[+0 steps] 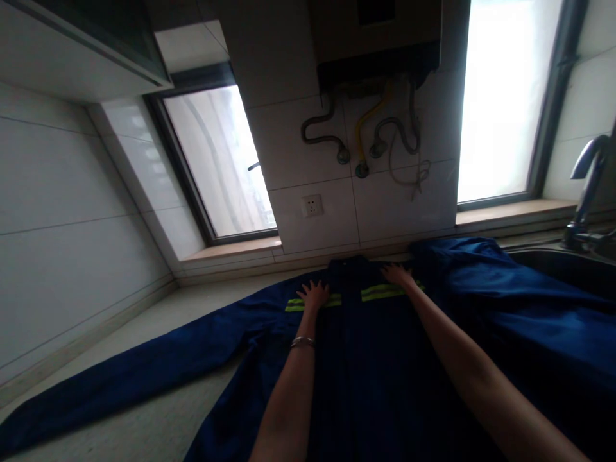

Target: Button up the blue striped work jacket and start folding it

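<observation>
Head view: a dark blue cloth jacket (359, 359), collared and crossed by yellow-green bands (382, 292), is lying on a pale countertop (192, 401), one wrinkled sleeve stretching leftward. The left hand (315, 294) and right hand (396, 274) are resting on its upper chest, fingers spread. Glossy tiles (289, 154), bright windows (500, 102) and a curved metal faucet (591, 179) are bordering the countertop.

The jacket (375, 359) is dark blue. Its bands (382, 292) are yellow-green with a dark line inside. The tap (589, 183) is silver. One pipe (359, 131) is yellow. The wall (317, 240) is white with thin dark lines.
</observation>
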`<control>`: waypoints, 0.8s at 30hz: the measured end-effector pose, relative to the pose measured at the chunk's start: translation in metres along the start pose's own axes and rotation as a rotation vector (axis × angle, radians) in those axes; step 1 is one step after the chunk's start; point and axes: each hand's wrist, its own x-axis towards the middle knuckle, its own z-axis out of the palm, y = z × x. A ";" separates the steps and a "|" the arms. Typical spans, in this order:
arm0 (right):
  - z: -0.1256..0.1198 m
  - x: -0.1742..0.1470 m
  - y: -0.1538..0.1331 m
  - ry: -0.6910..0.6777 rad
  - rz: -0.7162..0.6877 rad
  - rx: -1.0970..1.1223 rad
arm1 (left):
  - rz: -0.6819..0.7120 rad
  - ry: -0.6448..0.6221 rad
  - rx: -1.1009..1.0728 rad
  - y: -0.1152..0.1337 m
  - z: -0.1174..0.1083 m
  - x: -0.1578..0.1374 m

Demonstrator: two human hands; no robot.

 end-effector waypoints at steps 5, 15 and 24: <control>0.018 0.007 0.021 0.027 0.046 -0.040 | 0.005 0.003 0.023 -0.006 0.006 -0.002; 0.013 0.003 0.013 0.188 -0.058 -0.017 | 0.310 0.298 0.052 0.043 0.012 -0.024; 0.017 0.002 -0.056 0.105 -0.511 0.022 | 0.500 -0.033 -0.006 0.044 0.024 -0.019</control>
